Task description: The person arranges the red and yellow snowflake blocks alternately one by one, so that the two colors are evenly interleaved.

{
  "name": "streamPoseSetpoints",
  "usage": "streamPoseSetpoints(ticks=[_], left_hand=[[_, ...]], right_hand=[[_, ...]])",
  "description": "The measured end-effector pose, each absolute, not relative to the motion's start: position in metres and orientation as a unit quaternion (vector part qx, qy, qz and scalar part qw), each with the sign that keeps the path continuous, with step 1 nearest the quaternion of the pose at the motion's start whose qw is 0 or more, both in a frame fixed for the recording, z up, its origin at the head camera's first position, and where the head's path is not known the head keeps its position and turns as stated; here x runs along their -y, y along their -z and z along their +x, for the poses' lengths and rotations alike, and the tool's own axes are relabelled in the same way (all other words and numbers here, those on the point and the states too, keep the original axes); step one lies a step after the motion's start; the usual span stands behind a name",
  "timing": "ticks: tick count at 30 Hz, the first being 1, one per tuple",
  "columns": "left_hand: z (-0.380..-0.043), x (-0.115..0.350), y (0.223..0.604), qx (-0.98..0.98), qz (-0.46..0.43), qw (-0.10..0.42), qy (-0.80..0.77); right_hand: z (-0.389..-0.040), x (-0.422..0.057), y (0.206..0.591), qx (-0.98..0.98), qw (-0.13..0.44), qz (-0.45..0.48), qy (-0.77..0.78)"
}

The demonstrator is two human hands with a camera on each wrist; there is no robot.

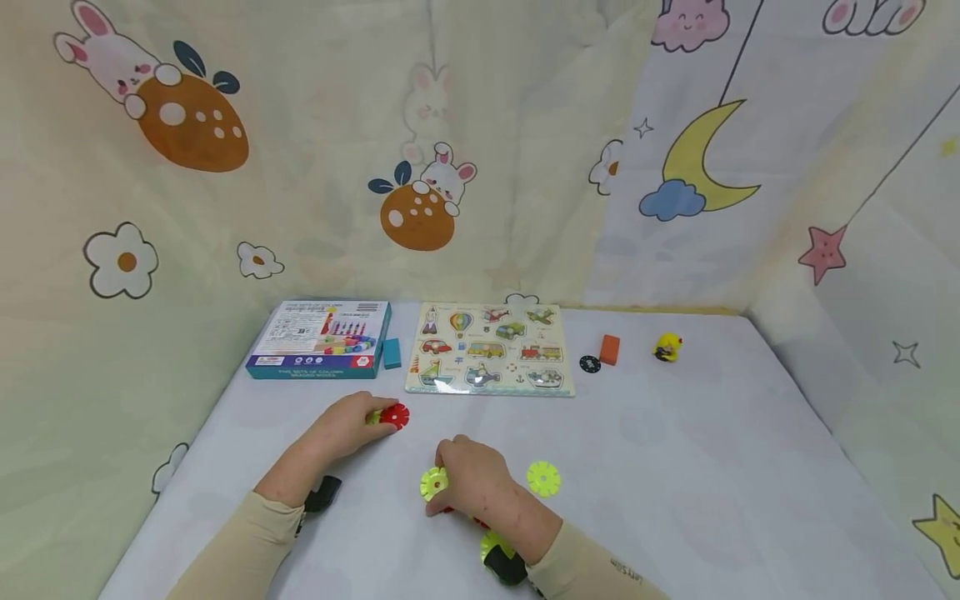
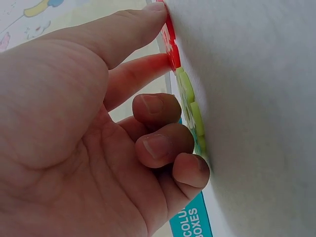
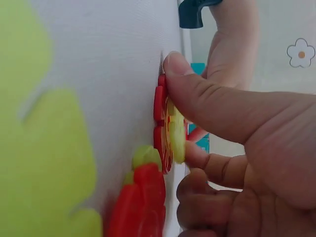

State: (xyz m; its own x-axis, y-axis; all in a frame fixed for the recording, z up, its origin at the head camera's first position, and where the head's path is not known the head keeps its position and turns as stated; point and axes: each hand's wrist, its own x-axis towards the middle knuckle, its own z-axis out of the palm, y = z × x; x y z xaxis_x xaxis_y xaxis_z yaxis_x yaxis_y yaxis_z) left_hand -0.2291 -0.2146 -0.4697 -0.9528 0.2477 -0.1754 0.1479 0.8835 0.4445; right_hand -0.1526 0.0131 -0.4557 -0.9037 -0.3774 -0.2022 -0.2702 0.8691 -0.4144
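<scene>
While the right wrist covers part of the nearest cluster, a half-hidden green disc (image 1: 491, 543) and a half-hidden red disc (image 3: 138, 210) show beside it; their join cannot be made out. Just beyond, the right hand (image 1: 476, 479) grasps a pale green disc (image 1: 433, 484) and the red disc against it (image 3: 159, 104), thumb on the red one, index finger on the green. To its right lies a loose green disc (image 1: 543, 478), untouched. Farther off, the left hand (image 1: 352, 425) pinches a bright red disc (image 1: 394, 416) by thumb and index finger; an adjoining green disc (image 2: 186, 91) touches it.

Handling, my judgement: pinch by the rims, leave the notches uncovered, line slots up before pressing, and ease rather than force, since thin plastic may flex. Raising the right wrist a little should avoid dragging the near cluster.

Count, near to far: hands, 2; green discs, at least 4; red discs, at least 3 (overlap prevents an exact figure). Back row: printed box (image 1: 318, 337), 1; blue block (image 1: 392, 353), 1; picture board (image 1: 491, 348), 1; black disc (image 1: 590, 364), 1; orange block (image 1: 610, 350), 1; yellow toy (image 1: 666, 347), 1. Behind: printed cloth (image 1: 525, 242).
</scene>
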Motion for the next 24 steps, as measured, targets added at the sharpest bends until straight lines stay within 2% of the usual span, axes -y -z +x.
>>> streamPoseSetpoints(ticks=[7, 15, 24], left_hand=[[-0.23, 0.215, 0.47, -0.963, 0.102, 0.115, -0.221], [-0.229, 0.215, 0.47, -0.965, 0.103, 0.115, -0.213], [-0.232, 0.214, 0.473, -0.965, 0.093, 0.119, -0.213]], right_hand=[[-0.15, -0.016, 0.452, -0.944, 0.157, -0.174, 0.233], [-0.152, -0.029, 0.426, -0.883, 0.238, -0.197, 0.353], [-0.181, -0.035, 0.408, -0.879, 0.221, -0.19, 0.378]])
